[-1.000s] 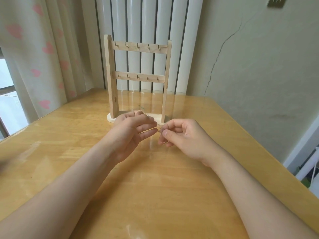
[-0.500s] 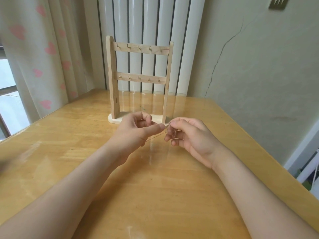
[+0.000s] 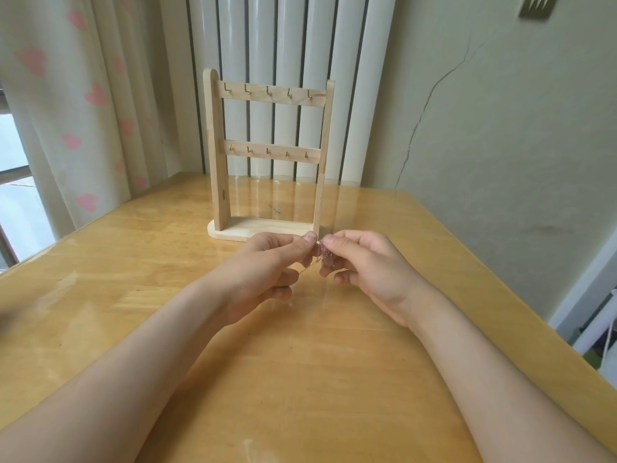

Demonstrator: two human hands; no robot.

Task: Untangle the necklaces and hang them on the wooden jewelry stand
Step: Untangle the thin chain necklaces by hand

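Pinching with thumb and fingertips, the left hand and right hand hold the tangled necklaces between them, one strand slanting near-left. Just beyond rises the stand, hooks bare, about equally near both hands.

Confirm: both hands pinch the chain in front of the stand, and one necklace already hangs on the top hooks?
No. The left hand and right hand do pinch the chain in front of the stand, but the head view shows the top hooks bare.
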